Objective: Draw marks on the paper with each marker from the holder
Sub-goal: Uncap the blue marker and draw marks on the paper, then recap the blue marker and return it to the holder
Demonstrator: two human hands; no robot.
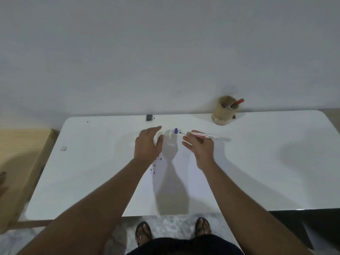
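The right hand pinches an uncapped marker between thumb and fingers near its tip end, the barrel pointing off toward 3 o'clock and the dark tip toward 9 o'clock. Just beyond the tip, at about 10 o'clock from that hand, the blue cap lies loose on the white bench. The left hand hovers spread and empty over the upper left part of the paper, which lies flat at the middle of the bench and is hard to tell from it; a few small dark marks show on it near the left wrist. The wooden holder stands at 1 o'clock from the hands, at the bench's far edge, with a red-capped marker leaning in it.

The marker looks light, stiff and smooth, so a low pinch close to the tip should steer it best. The paper is thin and likely to slide; the flat left hand pressing on it would keep it from shifting
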